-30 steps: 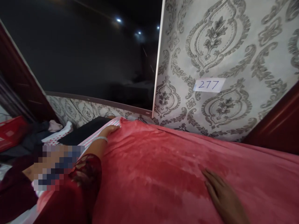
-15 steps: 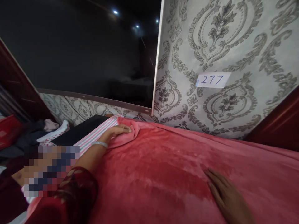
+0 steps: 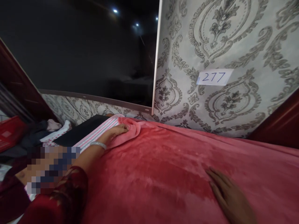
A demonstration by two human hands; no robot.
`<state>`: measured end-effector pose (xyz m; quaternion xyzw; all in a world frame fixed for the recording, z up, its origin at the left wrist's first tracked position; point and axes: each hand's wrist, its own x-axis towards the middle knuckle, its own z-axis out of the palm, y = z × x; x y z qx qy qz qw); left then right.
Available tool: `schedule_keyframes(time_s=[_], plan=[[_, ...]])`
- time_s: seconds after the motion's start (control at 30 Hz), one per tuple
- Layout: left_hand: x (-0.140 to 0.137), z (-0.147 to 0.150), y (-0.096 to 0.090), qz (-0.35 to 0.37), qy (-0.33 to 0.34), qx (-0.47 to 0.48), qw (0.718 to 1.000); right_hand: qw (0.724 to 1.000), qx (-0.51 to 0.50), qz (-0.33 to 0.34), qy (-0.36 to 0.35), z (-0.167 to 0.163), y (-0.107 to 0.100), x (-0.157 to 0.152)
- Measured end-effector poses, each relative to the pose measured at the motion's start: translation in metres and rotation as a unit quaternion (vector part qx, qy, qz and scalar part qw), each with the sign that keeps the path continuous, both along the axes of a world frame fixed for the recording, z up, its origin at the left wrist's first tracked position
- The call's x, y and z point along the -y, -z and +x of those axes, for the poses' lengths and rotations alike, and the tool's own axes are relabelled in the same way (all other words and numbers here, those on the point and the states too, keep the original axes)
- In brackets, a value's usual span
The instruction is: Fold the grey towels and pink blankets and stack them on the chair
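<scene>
A plush red blanket (image 3: 161,165) with lighter pink patches spreads across the lower view. At its far left corner my left hand (image 3: 119,130), with a silver bracelet at the wrist, has its fingers curled on a turned-back fold. The thumb's side is partly hidden. A cloth striped white, pink and grey (image 3: 98,133) runs along the blanket's left side, just beyond my left forearm. My right hand (image 3: 225,189) lies flat on the blanket at the lower right, fingers stretched out and holding nothing.
A large dark television (image 3: 93,56) stands against the patterned wall, with a paper marked 277 (image 3: 215,77) to its right. A black flat surface (image 3: 81,129), piled clothes and a red bag (image 3: 10,133) are at left. Pixels blur one patch there.
My left hand's fingers have curled in more, and the fold beside them now bulges a little further right. My right hand stays in nearly the same place on the blanket.
</scene>
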<state>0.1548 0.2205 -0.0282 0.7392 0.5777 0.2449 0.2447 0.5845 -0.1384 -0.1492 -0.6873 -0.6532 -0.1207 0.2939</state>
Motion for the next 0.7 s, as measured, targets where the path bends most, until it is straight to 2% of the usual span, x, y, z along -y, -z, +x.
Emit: schedule_keyframes(time_s=[0.1,0.27,0.4,0.57,0.7], plan=[[-0.012,0.0,-0.018,-0.012,-0.004,0.045,0.999,1.0,-0.008,-0.001,0.001,-0.001,-0.002,0.0],[-0.035,0.0,-0.036,0.034,-0.095,0.072,0.992,1.0,-0.008,0.003,0.007,-0.003,-0.005,0.001],[-0.048,0.004,-0.041,0.074,-0.155,0.028,0.985,1.0,-0.01,-0.007,0.015,-0.003,-0.005,0.003],[-0.051,0.002,-0.048,0.124,-0.156,-0.065,0.978,1.0,-0.007,-0.004,0.013,-0.002,-0.005,0.004],[-0.048,0.002,-0.044,0.172,-0.161,-0.117,0.965,1.0,-0.012,-0.008,0.015,-0.002,-0.004,0.004]])
